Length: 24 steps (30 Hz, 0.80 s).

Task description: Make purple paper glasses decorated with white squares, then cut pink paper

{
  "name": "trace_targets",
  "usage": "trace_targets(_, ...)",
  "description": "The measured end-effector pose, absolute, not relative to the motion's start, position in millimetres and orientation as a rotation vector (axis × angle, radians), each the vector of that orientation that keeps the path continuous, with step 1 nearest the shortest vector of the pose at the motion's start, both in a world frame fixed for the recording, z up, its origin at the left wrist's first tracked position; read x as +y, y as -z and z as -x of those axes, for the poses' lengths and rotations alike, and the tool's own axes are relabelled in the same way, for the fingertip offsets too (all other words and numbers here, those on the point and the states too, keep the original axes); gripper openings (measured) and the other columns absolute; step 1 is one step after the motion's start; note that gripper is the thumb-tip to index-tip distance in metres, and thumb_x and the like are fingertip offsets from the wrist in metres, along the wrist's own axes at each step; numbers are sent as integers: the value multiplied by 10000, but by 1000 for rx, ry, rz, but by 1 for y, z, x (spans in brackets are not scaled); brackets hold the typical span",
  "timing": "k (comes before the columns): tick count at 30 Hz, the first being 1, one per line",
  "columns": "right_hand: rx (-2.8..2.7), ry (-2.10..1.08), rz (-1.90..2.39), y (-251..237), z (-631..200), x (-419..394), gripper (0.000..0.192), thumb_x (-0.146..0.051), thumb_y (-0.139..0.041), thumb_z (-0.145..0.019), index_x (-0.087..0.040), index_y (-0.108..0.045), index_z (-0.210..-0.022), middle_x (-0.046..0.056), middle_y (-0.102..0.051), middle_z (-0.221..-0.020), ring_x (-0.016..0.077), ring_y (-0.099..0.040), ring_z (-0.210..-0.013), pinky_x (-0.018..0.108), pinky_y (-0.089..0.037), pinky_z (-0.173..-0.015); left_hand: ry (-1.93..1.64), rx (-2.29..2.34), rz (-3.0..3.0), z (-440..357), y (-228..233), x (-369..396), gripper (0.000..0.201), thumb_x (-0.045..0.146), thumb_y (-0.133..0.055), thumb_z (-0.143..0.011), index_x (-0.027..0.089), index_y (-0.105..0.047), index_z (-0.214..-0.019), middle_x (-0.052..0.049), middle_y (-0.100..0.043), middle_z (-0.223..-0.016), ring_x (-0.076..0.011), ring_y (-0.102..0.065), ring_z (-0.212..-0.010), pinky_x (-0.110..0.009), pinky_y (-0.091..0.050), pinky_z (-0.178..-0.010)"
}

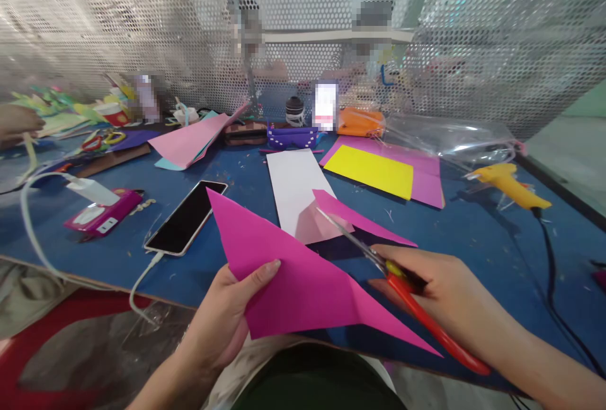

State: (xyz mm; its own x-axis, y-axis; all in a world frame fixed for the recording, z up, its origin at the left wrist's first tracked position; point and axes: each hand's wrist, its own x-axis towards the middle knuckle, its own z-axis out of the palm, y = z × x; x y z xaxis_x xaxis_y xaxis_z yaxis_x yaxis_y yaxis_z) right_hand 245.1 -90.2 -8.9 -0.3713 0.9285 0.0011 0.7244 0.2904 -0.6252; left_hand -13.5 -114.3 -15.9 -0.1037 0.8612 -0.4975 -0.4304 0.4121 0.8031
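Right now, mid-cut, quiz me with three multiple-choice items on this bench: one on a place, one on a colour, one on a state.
1. Where does the phone lie?
A. left of the magenta paper
B. on the yellow sheet
C. under the glue gun

2. What colour are the scissors' handles?
A. blue
B. red
C. green

3. What does the left hand do?
A. rests flat on the table
B. holds the phone
C. grips the magenta paper

Answers: 1 A, it lies on the blue table left of the paper's tip. 2 B, red handles show in the right hand. 3 C, the thumb presses on the sheet's edge.
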Motion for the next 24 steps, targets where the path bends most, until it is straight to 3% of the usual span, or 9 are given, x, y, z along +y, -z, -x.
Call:
trace_targets(4,-2160,-624,1615,8,-258,-83,557,-613,-636,-797,-246,-661,-1216,45,-763,-903,229,-709,-723,331,-574,-619,-1151,1202,-431,17,19,-113,286,262,-872,-644,128,-763,-872,-101,-781,-809,-263,-743,-731,-301,-612,-647)
trace_targets(8,-2228,-513,1845,9,-278,-71,732,-624,-713,-701,-262,-579,-1323,44,-750,-778,256,-692,-601,349,-534,-492,-1161,1170,-368,21,20,-111,286,227,-860,-656,128,-757,-904,-99,-783,-833,-256,-745,-747,-311,-622,-687)
trace_targets(11,-2343,-397,1852,8,-291,-69,705,-531,-777,-659,-276,-602,-1292,49,-755,-758,293,-712,-624,354,-525,-480,-1177,1164,-299,24,17,-109,214,189,-802,-713,123,-744,-908,-107,-779,-830,-248,-743,-701,-304,-623,-630)
trace_targets(16,-2530,-307,1587,17,-309,-79,587,-466,-808,-643,-269,-666,-1178,45,-763,-923,285,-730,-741,369,-575,-585,-1215,1197,-227,30,14,-104,128,162,-674,-822,116,-721,-932,-109,-774,-813,-231,-739,-653,-309,-625,-603)
trace_targets(19,-2654,-175,1476,28,-322,-84,460,-352,-682,-768,-250,-648,-1215,48,-739,-945,266,-723,-773,377,-576,-622,-1229,1203,-245,32,11,-99,118,138,-637,-850,120,-713,-939,-100,-770,-787,-225,-739,-645,-313,-629,-611)
trace_targets(24,-2727,-11,1463,37,-340,-85,438,-282,-520,-869,-244,-591,-1300,75,-701,-982,232,-710,-746,352,-559,-613,-1253,1206,-324,26,-1,-90,154,124,-635,-851,125,-711,-984,-107,-772,-808,-227,-741,-660,-316,-632,-611)
